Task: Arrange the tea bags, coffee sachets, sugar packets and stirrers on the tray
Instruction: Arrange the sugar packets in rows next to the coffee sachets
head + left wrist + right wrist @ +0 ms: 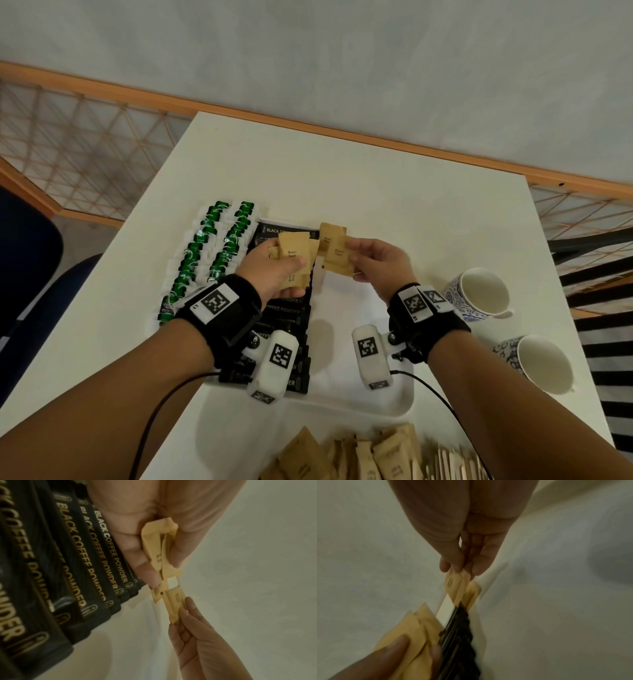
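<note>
Two small bundles of brown sugar packets are in the hands, held above the far part of the white tray (404,404). The left hand (274,270) has its thumb pressed over a fan of packets (294,257), the fingers (145,566) curled under them; how many it holds cannot be counted, since they overlap and the palm hides the lower ones. The right hand (373,262) pinches a second bundle (334,255) between thumb and fingers (453,563), and the two bundles nearly meet edge to edge; whether they touch is hard to tell. In the right wrist view the packets are smeared by blur and their print is unreadable. Beneath the left hand a column of black coffee sachets (286,310) lies overlapped on the tray, partly covered by the wrist and its camera, so its middle is hidden. Left of them, two columns of green tea bags (219,240) run along the tray's left edge, the near end masked by the wristband. On the white worktop (376,178) to the right lie two patterned cups (479,294) on their sides, mouths towards the camera. At the bottom edge a loose heap of sugar packets (359,452) and pale wooden stirrers (448,462) is cut off by the frame.
</note>
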Tool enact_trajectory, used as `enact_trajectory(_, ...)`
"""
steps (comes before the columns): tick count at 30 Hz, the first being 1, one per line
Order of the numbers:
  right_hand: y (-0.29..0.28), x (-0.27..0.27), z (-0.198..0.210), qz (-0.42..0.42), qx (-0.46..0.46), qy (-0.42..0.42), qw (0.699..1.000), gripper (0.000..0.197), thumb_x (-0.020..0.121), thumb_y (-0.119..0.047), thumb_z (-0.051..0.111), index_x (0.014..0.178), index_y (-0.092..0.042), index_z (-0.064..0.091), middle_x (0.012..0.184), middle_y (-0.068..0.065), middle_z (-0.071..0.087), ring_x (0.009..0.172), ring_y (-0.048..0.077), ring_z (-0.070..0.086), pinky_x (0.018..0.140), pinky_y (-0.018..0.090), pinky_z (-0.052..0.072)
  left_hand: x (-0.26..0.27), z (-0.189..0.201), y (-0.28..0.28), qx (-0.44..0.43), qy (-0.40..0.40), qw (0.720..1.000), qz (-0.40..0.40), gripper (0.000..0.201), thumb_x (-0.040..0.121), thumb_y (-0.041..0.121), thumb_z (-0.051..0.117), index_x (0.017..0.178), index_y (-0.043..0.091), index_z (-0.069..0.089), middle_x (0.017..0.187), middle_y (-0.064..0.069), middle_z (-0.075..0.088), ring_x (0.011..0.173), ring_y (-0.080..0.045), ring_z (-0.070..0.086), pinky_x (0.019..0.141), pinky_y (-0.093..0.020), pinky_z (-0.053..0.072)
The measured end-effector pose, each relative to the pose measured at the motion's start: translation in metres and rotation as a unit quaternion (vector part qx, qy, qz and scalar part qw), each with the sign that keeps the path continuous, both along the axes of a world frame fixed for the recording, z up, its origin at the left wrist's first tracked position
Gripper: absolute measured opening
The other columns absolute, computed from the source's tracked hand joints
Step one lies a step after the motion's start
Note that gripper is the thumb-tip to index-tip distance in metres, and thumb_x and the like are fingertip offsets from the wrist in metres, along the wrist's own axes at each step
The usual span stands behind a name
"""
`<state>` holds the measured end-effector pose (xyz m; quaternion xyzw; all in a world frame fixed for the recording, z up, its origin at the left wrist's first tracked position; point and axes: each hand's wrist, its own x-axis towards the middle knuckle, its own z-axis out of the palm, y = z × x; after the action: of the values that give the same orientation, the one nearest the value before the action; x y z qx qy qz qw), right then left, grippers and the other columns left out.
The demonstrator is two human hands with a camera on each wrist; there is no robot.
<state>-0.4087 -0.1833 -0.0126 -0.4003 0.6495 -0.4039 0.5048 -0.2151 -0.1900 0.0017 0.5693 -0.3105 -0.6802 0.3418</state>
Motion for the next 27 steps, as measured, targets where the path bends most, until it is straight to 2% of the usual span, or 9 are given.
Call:
enact_trajectory(3, -0.011, -0.012, -0.008, -0.049, -0.002, 0.061, 0.997, 0.022, 0.086, -0.001, 0.059, 0.089, -0.023, 0.064, 0.082, 0.003, 0.069, 0.069, 0.018, 0.063, 0.063, 0.028, 0.055, 0.001, -0.002, -0.001, 0.008, 0.002, 1.000, -0.008, 0.030, 0.090, 0.005, 0.061, 0.117, 0.015, 0.054, 0.111, -0.012, 0.062, 0.081, -0.026, 0.065, 0.053, -0.029, 0.058)
enact_trajectory(6, -0.021, -0.021, -0.011, -0.052, 0.012, 0.111, 0.992, 0.022, 0.084, -0.002, 0.058, 0.097, -0.020, 0.061, 0.081, 0.006, 0.068, 0.063, 0.019, 0.062, 0.064, 0.033, 0.055, 0.002, -0.003, -0.004, 0.024, 0.003, 0.999, -0.021, 0.023, 0.092, 0.005, 0.057, 0.112, 0.015, 0.056, 0.114, -0.014, 0.061, 0.087, -0.028, 0.064, 0.055, -0.030, 0.058)
enact_trajectory(8, -0.027, -0.024, -0.012, -0.043, 0.020, 0.135, 0.990, 0.025, 0.083, -0.002, 0.057, 0.096, -0.023, 0.059, 0.082, 0.008, 0.068, 0.062, 0.017, 0.062, 0.065, 0.033, 0.055, 0.002, -0.002, -0.007, 0.040, 0.002, 0.999, -0.025, 0.023, 0.092, 0.003, 0.050, 0.111, 0.015, 0.055, 0.118, -0.016, 0.058, 0.093, -0.032, 0.063, 0.056, -0.031, 0.058)
enact_trajectory(11, -0.033, -0.026, -0.015, -0.035, 0.026, 0.165, 0.985, 0.028, 0.080, -0.005, 0.061, 0.090, -0.031, 0.057, 0.086, 0.009, 0.070, 0.070, 0.020, 0.066, 0.073, 0.039, 0.057, 0.001, -0.001, -0.010, 0.056, 0.010, 0.998, -0.028, 0.024, 0.092, 0.002, 0.043, 0.109, 0.014, 0.055, 0.118, -0.016, 0.056, 0.098, -0.035, 0.061, 0.060, -0.034, 0.058)
enact_trajectory(14, -0.034, -0.028, -0.017, -0.031, 0.024, 0.188, 0.981, 0.028, 0.079, -0.009, 0.063, 0.091, -0.033, 0.056, 0.087, 0.008, 0.069, 0.077, 0.022, 0.067, 0.074, 0.041, 0.057, -0.001, -0.001, -0.010, 0.054, 0.013, 0.998, -0.035, 0.026, 0.094, 0.001, 0.042, 0.112, 0.016, 0.054, 0.115, -0.014, 0.057, 0.097, -0.032, 0.061, 0.064, -0.036, 0.060)
enact_trajectory(18, -0.036, -0.029, -0.021, -0.025, 0.023, 0.204, 0.978, 0.027, 0.079, -0.012, 0.066, 0.089, -0.034, 0.055, 0.082, 0.005, 0.067, 0.077, 0.022, 0.066, 0.075, 0.042, 0.057, -0.002, -0.003, -0.008, 0.044, 0.011, 0.998, -0.045, 0.023, 0.095, 0.002, 0.049, 0.113, 0.015, 0.054, 0.112, -0.014, 0.060, 0.093, -0.029, 0.063, 0.066, -0.037, 0.060)
enact_trajectory(22, -0.038, -0.030, -0.023, -0.025, 0.019, 0.210, 0.977, 0.025, 0.079, -0.012, 0.066, 0.092, -0.031, 0.056, 0.075, -0.001, 0.060, 0.072, 0.021, 0.063, 0.074, 0.040, 0.056, 0.000, -0.008, -0.006, 0.029, 0.002, 0.999, -0.041, 0.029, 0.089, 0.004, 0.062, 0.116, 0.013, 0.055, 0.107, -0.011, 0.065, 0.084, -0.026, 0.067, 0.058, -0.034, 0.060)
enact_trajectory(27, -0.039, -0.031, -0.024, -0.027, 0.021, 0.218, 0.975, 0.025, 0.079, -0.015, 0.068, 0.097, -0.028, 0.056, 0.074, -0.004, 0.059, 0.077, 0.023, 0.066, 0.072, 0.036, 0.055, -0.001, -0.010, -0.005, 0.027, 0.002, 0.999, -0.042, 0.043, 0.083, 0.005, 0.069, 0.123, 0.010, 0.053, 0.107, -0.013, 0.066, 0.076, -0.025, 0.068, 0.048, -0.030, 0.056)
